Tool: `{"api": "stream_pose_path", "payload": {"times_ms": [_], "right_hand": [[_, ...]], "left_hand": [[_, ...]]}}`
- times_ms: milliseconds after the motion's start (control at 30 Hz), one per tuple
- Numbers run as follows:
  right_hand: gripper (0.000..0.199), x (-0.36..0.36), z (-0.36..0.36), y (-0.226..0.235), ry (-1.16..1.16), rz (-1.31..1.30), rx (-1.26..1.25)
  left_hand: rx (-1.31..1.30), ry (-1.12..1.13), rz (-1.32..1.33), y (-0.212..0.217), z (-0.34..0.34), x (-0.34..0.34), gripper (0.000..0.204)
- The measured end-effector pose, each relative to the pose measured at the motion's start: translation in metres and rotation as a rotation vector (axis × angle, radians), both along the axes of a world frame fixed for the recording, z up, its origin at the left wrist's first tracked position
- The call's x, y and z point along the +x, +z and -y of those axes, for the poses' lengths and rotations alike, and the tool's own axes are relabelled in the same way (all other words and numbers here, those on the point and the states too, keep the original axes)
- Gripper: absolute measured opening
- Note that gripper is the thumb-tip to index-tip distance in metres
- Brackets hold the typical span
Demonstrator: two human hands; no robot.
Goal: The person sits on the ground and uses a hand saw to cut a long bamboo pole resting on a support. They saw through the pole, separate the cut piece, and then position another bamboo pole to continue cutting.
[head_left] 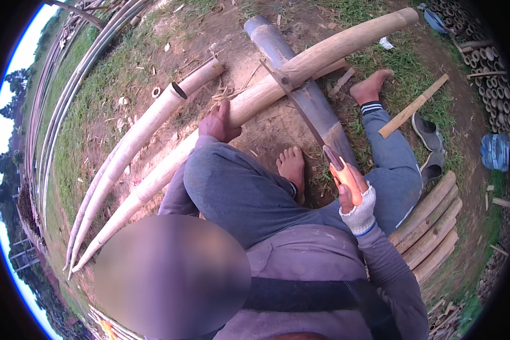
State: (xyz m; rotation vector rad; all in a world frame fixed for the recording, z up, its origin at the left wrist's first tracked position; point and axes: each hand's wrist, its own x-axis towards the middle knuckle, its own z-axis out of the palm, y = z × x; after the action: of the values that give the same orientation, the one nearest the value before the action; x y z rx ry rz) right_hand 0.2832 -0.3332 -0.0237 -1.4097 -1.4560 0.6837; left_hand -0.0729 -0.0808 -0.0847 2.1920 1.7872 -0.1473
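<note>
1. Right hand (354,199): fingers wrapped tight round the orange handle (347,180) of a hand saw (300,110); a white knit glove with cut-off fingers covers palm and wrist, grey sleeve behind it.
2. Saw blade runs up and left from the handle, thin and dark, its far end lying across the long bamboo pole (300,65) about where that pole crosses the darker one.
3. Left hand (218,122): bare, pressed down on the same long bamboo pole, lower left of the saw's contact spot. Fingers look curled over the pole's top; how firm the grip is, cannot tell.
4. Long bamboo pole: pale tan, lies diagonally from upper right to lower left, tapering to a point at lower left, resting over the dark bamboo section (300,85).
5. Dark bamboo section: grey-blue, thick, lies under the pale pole, running toward the person's legs.
6. Person sits on the ground, grey-blue trousers, both feet bare: one foot (292,167) near the dark section's lower end, the other foot (371,85) stretched out on the grass at right.
7. Second pale pole (147,122) with an open hollow end lies left of the long one, roughly parallel.
8. Stack of cut bamboo lengths (430,226) just right of the person's right arm.
9. Flat wooden stick (413,106) and grey sandals (428,136) on the grass at right.
10. Blue bag (496,152) at far right, near stacked bamboo ends (487,62).
</note>
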Motion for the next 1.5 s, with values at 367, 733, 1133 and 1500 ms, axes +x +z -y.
{"api": "stream_pose_path", "payload": {"times_ms": [367, 733, 1133, 1500], "right_hand": [[0.048, -0.012, -0.059, 0.001, 0.019, 0.023, 0.094], [0.043, -0.028, -0.136, -0.011, -0.050, 0.119, 0.142], [0.050, 0.012, 0.023, -0.001, -0.006, 0.054, 0.044], [0.051, 0.007, -0.009, 0.012, 0.059, 0.129, 0.026]], "left_hand": [[0.034, 0.015, -0.020, 0.003, -0.003, -0.008, 0.100], [0.038, -0.009, 0.017, -0.005, -0.004, 0.011, 0.095], [0.054, 0.028, -0.026, -0.004, 0.001, -0.001, 0.097], [-0.013, 0.067, -0.036, 0.003, 0.003, -0.006, 0.101]]}}
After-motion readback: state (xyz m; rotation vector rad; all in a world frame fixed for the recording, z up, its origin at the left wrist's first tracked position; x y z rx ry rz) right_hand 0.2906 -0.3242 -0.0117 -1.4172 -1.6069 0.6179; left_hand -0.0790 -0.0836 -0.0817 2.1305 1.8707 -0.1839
